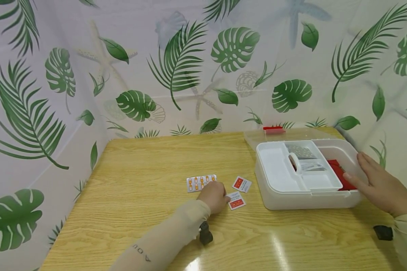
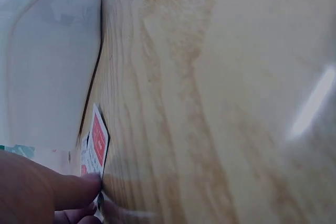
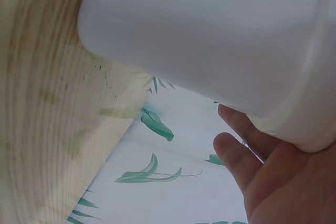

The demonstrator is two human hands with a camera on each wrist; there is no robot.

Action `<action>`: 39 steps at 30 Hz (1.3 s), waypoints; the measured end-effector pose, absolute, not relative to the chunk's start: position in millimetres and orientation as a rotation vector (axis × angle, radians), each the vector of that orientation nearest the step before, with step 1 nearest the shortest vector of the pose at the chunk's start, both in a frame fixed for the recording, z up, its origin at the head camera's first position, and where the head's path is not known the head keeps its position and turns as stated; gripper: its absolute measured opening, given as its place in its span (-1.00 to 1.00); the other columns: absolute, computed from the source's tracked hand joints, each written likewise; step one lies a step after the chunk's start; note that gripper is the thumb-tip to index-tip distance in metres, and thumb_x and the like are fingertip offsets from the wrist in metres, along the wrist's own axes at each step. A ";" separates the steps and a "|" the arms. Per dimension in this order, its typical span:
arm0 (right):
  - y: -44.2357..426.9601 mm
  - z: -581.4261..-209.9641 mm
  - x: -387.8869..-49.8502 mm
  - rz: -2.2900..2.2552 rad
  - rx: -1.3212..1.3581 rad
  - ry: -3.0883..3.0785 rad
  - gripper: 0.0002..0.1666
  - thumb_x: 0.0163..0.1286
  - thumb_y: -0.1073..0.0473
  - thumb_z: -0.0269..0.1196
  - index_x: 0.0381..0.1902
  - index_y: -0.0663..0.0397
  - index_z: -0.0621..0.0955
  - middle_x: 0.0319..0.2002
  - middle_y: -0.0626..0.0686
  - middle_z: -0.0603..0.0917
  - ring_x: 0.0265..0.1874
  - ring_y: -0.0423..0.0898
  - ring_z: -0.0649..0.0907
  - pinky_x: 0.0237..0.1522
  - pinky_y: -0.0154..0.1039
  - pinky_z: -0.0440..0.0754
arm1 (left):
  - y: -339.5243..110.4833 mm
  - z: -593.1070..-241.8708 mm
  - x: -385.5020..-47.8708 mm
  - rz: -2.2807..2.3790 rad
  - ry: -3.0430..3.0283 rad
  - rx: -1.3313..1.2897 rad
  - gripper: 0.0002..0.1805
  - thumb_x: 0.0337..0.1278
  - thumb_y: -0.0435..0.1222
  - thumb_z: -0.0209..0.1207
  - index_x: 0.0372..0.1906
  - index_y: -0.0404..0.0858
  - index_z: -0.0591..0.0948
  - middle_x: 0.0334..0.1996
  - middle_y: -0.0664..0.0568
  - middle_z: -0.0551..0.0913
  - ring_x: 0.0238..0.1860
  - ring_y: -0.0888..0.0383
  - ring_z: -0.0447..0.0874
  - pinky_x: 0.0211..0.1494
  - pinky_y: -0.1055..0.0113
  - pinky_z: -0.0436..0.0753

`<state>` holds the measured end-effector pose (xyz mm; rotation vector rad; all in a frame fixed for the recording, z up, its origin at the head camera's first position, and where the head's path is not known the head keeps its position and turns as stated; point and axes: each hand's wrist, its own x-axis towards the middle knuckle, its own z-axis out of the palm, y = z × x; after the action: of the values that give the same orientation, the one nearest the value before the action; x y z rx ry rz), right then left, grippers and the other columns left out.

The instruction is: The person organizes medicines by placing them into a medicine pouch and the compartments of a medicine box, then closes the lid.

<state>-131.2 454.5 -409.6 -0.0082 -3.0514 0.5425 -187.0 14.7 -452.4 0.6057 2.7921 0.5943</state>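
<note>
My left hand [image 1: 214, 196] is low over the table and pinches the edge of a small red-and-white sachet [image 1: 236, 200] between thumb and fingers. In the left wrist view the sachet [image 2: 98, 139] stands tilted up from the wood. A second, similar sachet [image 1: 242, 184] lies just behind it. Beside the left hand is a blister pack [image 1: 196, 183] of orange-and-white capsules, partly covered by the hand. My right hand [image 1: 381, 184] rests with extended fingers against the right end of a white plastic box [image 1: 302, 201]; the right wrist view shows fingers along its outer wall.
The box's clear lid [image 1: 312, 133] with a red latch [image 1: 274, 130] is flipped back. Inside sit a white handled tray [image 1: 274, 165] with small packed items and a red item [image 1: 339, 175]. A leaf-patterned cloth [image 1: 190, 75] hangs behind the wooden table [image 1: 139, 169].
</note>
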 end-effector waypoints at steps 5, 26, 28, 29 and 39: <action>453.2 -407.6 -132.6 0.542 0.004 -3.051 0.10 0.42 -0.22 0.05 0.48 0.22 -0.30 0.45 0.42 -0.27 0.33 0.53 -0.06 0.03 0.56 0.05 | 13.9 -455.9 -189.6 0.635 2.769 0.595 -0.87 0.20 -0.26 0.22 -0.39 -0.22 0.69 -0.41 0.08 0.65 -0.40 0.20 0.57 -0.32 0.38 0.56; 452.3 -400.9 -138.6 0.480 0.024 -3.088 0.12 0.41 -0.26 0.04 0.46 0.24 -0.33 0.45 0.42 -0.29 0.35 0.51 -0.06 0.06 0.55 0.06 | 23.6 -359.6 -184.7 1.458 2.577 0.850 -0.92 0.38 -0.28 0.07 -0.27 -0.18 0.51 -0.45 0.12 0.52 -0.51 0.28 0.39 -0.47 0.49 0.41; 452.7 -399.8 -139.0 0.477 0.020 -3.099 0.14 0.40 -0.28 0.04 0.46 0.24 -0.34 0.45 0.41 -0.30 0.34 0.51 -0.06 0.07 0.55 0.07 | 32.4 -350.9 -184.0 1.483 2.574 0.873 -0.93 0.36 -0.30 0.09 -0.28 -0.19 0.52 -0.44 0.13 0.53 -0.49 0.30 0.41 -0.46 0.51 0.42; 452.9 -399.3 -139.1 0.476 0.015 -3.105 0.16 0.39 -0.30 0.04 0.46 0.24 -0.34 0.45 0.41 -0.31 0.34 0.51 -0.06 0.06 0.55 0.08 | 37.3 -347.1 -183.5 1.485 2.571 0.892 -0.94 0.36 -0.31 0.09 -0.28 -0.19 0.52 -0.44 0.14 0.53 -0.49 0.30 0.41 -0.45 0.52 0.43; 457.0 -397.7 -138.2 0.512 0.013 -3.128 0.24 0.34 -0.31 0.10 0.45 0.39 -0.31 0.34 0.54 0.00 0.14 0.47 0.21 0.01 0.54 0.21 | 93.9 -330.4 -177.6 1.375 2.616 0.959 -0.92 0.30 -0.31 0.15 -0.20 -0.18 0.63 -0.45 0.25 0.53 -0.43 0.41 0.44 -0.35 0.66 0.42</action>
<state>-138.2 457.0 -397.7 0.0130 -3.1285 0.5121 -177.6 93.9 -330.4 0.9588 2.6156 1.3749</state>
